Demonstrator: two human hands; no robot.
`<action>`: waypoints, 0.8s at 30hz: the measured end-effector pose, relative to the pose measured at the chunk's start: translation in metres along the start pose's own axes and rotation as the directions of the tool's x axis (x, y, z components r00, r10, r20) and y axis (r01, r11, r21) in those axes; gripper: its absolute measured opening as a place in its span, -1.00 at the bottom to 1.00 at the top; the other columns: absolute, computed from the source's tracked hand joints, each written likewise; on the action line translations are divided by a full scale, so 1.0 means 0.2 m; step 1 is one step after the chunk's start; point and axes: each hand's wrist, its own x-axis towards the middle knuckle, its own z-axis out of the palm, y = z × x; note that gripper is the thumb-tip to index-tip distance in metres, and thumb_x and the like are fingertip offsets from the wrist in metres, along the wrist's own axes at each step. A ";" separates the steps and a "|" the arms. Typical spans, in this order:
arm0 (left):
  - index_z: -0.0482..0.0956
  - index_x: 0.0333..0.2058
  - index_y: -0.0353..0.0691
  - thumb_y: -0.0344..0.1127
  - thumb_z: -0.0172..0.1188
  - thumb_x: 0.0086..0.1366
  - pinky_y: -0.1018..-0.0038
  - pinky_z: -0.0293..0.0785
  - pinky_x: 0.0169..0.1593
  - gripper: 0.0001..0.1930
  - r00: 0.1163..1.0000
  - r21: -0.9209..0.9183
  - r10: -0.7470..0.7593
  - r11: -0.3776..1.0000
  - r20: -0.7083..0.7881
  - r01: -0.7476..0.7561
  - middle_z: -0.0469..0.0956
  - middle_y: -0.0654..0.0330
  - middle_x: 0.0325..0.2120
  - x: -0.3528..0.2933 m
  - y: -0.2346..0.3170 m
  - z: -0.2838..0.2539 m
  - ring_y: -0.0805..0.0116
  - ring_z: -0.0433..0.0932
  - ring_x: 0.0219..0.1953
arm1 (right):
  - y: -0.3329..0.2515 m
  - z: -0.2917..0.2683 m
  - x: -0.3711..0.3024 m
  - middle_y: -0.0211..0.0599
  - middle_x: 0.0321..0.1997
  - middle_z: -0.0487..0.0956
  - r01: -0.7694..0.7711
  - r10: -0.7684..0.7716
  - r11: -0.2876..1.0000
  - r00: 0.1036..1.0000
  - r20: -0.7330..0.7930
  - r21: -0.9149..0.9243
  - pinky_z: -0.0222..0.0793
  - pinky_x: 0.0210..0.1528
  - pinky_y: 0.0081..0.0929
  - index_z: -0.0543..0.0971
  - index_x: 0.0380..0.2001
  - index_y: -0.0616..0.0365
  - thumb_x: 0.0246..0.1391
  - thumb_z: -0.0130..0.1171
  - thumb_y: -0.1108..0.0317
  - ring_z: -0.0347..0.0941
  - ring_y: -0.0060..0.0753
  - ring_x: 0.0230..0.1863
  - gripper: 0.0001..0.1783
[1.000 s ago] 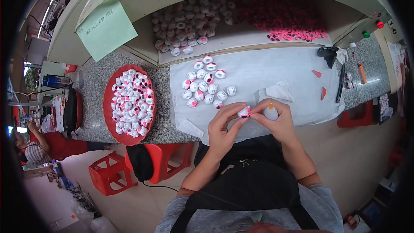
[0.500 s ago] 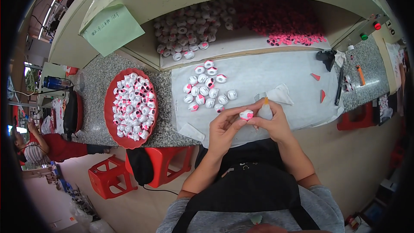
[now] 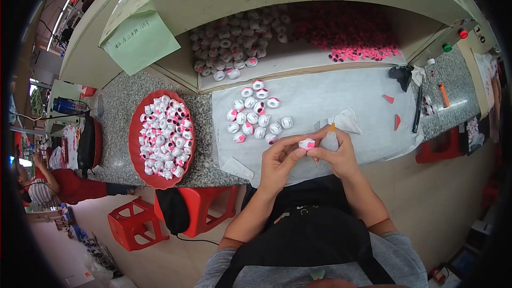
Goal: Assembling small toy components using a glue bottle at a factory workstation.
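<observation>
Above the near edge of the paper-covered worktop, my left hand (image 3: 277, 164) pinches a small rounded white piece with pink patches (image 3: 306, 144) between thumb and fingers. Close against it, my right hand (image 3: 344, 159) is wrapped round a small translucent squeeze bottle (image 3: 330, 141) with a yellowish nozzle pointing up and away from me. The right thumb and fingertips come right up to the piece; whether they touch it I cannot tell. Several similar white-and-pink pieces (image 3: 249, 116) lie on the white paper (image 3: 325, 96), beyond and left of my hands.
A red scalloped tray (image 3: 134, 152) heaped with white-and-pink pieces stands at left. Under the shelf hood sit a pile of white pieces (image 3: 229, 42) and many small pink bits (image 3: 365, 53). A folded tissue (image 3: 349, 121), black pen (image 3: 417, 109) and orange tool (image 3: 444, 95) lie at right.
The whole view has shifted slightly. Both hands keep nearly the same pose, with the white-and-pink piece and the squeeze bottle still held; the piece appears turned a little.
</observation>
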 end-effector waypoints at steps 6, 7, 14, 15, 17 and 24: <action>0.32 -0.22 -0.42 -0.55 -0.02 0.05 0.53 0.21 -0.07 -0.74 0.998 0.021 0.052 0.998 -0.019 -0.051 0.37 0.08 -0.26 -0.02 -0.01 0.01 0.39 0.33 -0.16 | -0.02 0.01 -0.01 -0.31 -0.59 0.41 -0.028 0.028 0.999 0.999 0.015 -0.033 0.23 -0.61 -0.71 0.41 -0.44 0.31 -0.29 0.11 0.60 0.30 -0.60 -0.63 -0.78; 0.32 -0.22 -0.42 -0.55 -0.02 0.05 0.53 0.21 -0.07 -0.74 0.998 0.026 0.062 0.998 -0.034 -0.061 0.37 0.08 -0.26 -0.02 -0.02 0.01 0.39 0.33 -0.15 | -0.02 0.01 -0.01 -0.31 -0.59 0.41 -0.027 0.027 0.999 0.999 0.016 -0.032 0.23 -0.61 -0.71 0.41 -0.44 0.31 -0.29 0.11 0.60 0.30 -0.60 -0.63 -0.78; 0.33 -0.23 -0.42 -0.58 -0.03 0.03 0.53 0.19 -0.06 -0.74 0.993 0.054 0.083 0.995 -0.083 -0.078 0.37 0.08 -0.26 -0.03 -0.06 0.00 0.39 0.32 -0.15 | 0.01 0.01 -0.02 -0.39 -0.58 0.40 -0.041 0.041 0.999 0.999 0.001 0.015 0.23 -0.57 -0.74 0.42 -0.36 0.30 -0.26 0.10 0.57 0.29 -0.68 -0.59 -0.74; 0.33 -0.23 -0.42 -0.58 -0.03 0.03 0.53 0.19 -0.06 -0.74 0.993 0.055 0.083 0.995 -0.082 -0.079 0.37 0.08 -0.26 -0.03 -0.06 0.00 0.39 0.32 -0.15 | 0.01 0.01 -0.02 -0.38 -0.58 0.40 -0.052 0.052 0.998 0.999 -0.010 0.031 0.23 -0.57 -0.74 0.42 -0.37 0.29 -0.26 0.10 0.57 0.29 -0.68 -0.60 -0.74; 0.33 -0.23 -0.42 -0.58 -0.02 0.03 0.52 0.19 -0.05 -0.74 0.994 0.023 0.061 0.998 -0.087 -0.059 0.37 0.08 -0.26 -0.03 -0.06 0.00 0.38 0.32 -0.15 | 0.01 0.01 -0.02 -0.38 -0.58 0.40 -0.066 0.066 0.997 0.998 -0.003 0.046 0.23 -0.57 -0.74 0.42 -0.37 0.30 -0.26 0.11 0.57 0.29 -0.67 -0.59 -0.74; 0.34 -0.29 -0.41 -0.53 0.04 0.00 0.48 0.29 -0.14 -0.76 0.998 -0.027 0.061 0.998 -0.031 -0.062 0.41 0.08 -0.34 -0.02 -0.04 0.00 0.37 0.39 -0.25 | -0.02 0.00 -0.03 -0.28 -0.62 0.40 -0.097 0.095 0.995 0.994 0.060 0.035 0.25 -0.60 -0.63 0.40 -0.46 0.30 -0.31 0.11 0.59 0.32 -0.54 -0.65 -0.78</action>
